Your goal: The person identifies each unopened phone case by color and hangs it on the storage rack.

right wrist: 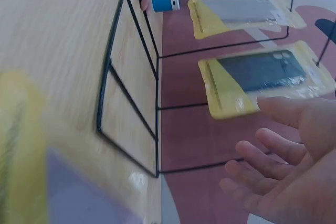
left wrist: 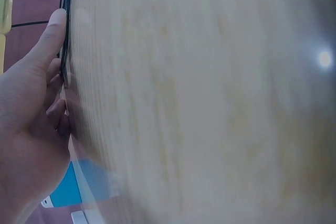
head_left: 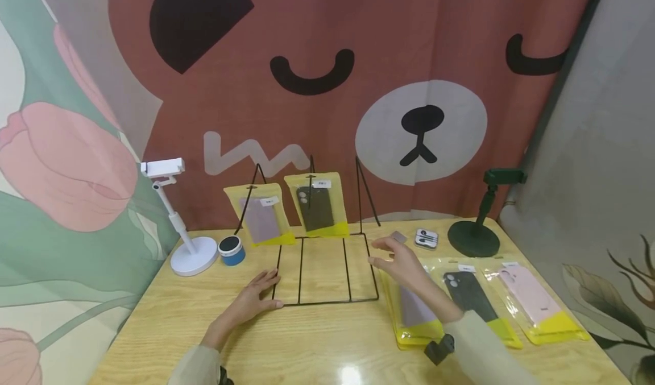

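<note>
White phone stand (head_left: 176, 226) sits far left on the tabletop (head_left: 317, 345), blue little speaker (head_left: 232, 250) right next to it. Left hand (head_left: 254, 297) lies flat, fingers straight and a bit spread, tips touching the front left corner of the black wire rack (head_left: 324, 271). That rack is thin black wire, its base flat on the wood mid-table, and two yellow-backed phone case packs (head_left: 286, 211) hang on its upright part. Right hand (head_left: 401, 263) hovers just off the rack's right edge, fingers loose and spread, holding nothing. Three more case packs (head_left: 512, 305) lie flat at right, with a dark green stand (head_left: 478, 231) behind them.
</note>
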Demonstrator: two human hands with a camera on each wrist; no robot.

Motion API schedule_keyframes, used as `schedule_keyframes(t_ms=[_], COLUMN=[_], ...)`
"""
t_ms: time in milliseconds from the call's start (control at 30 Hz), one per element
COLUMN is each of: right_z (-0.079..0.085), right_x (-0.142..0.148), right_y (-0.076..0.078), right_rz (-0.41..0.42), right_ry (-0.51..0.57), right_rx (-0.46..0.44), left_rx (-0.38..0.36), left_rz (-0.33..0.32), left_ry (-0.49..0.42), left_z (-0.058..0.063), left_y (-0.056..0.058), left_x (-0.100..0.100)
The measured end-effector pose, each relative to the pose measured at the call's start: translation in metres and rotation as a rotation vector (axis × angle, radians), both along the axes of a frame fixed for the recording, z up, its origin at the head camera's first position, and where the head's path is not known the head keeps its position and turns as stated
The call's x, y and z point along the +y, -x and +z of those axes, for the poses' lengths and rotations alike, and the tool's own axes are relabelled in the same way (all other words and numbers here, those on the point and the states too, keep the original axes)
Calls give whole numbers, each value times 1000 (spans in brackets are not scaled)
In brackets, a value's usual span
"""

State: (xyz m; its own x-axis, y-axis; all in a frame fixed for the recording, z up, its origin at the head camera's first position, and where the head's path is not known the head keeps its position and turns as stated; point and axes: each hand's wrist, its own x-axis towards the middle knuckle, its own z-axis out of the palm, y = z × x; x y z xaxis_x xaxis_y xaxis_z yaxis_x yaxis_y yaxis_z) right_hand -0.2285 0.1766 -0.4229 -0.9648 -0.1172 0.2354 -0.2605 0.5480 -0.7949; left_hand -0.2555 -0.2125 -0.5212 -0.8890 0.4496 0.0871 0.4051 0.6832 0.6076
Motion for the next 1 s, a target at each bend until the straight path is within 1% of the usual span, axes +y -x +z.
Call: schedule_keyframes(t_ms=[167,267,333,500,567,667,833,900,1000], right_z=[-3,-5,-8,-12,-13,-14,-16,-16,-15], right_x=[18,26,31,44,49,56,72,80,93], right_y=[-17,-26,-32,-45,-48,-51,-54,-54,-56], right_rz=[-57,-78,-97,-180,-205,-223,-242,-259,-309], right_ry=[51,87,95,115,122,114,100,92,43], right_rx=[53,90,100,19,-6,23,61,71,73], left_rx=[-11,-22,-24,-43,-52,-56,-41,-36,-40], left_rz=[6,13,14,2,-3,0,-1,-2,-3], left_ry=[-3,-11,-12,-25,-31,-34,-22,-21,-25], left_z=[-1,-2,-2,-4,-4,-4,-5,-5,-4], left_y=[-1,-1,-1,1,2,3,4,4,4], left_x=[-1,-1,-2,-1,-1,-1,-2,-2,-2])
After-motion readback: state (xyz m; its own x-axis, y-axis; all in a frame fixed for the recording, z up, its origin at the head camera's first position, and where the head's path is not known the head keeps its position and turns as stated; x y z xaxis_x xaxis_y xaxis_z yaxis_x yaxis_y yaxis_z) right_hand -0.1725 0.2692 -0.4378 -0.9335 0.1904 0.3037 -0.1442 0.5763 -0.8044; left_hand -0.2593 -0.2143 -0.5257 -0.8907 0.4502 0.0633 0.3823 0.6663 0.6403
